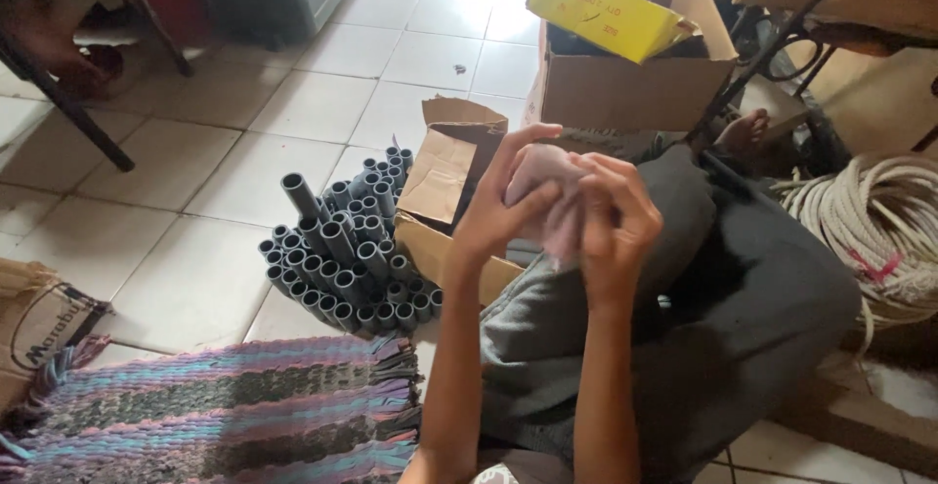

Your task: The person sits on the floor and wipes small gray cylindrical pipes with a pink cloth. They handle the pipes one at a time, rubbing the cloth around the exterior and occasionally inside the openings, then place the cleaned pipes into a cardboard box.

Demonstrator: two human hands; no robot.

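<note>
Both my hands are raised in front of me over my lap. My left hand (493,212) and my right hand (614,220) together grip a crumpled pale pink cloth (549,183), the fingers of both closed around it. What is inside the cloth is hidden. Below and to the left lies a pile of several short grey plastic pipes (342,254) on the white tiled floor, next to a small open cardboard box (440,176).
A larger cardboard box (625,88) with a yellow flap stands behind. A coil of pale rope (874,225) lies at the right. A striped woven rug (225,411) covers the floor at lower left, with a brown paper bag (34,323) beside it. My grey-trousered legs (723,308) are folded beneath.
</note>
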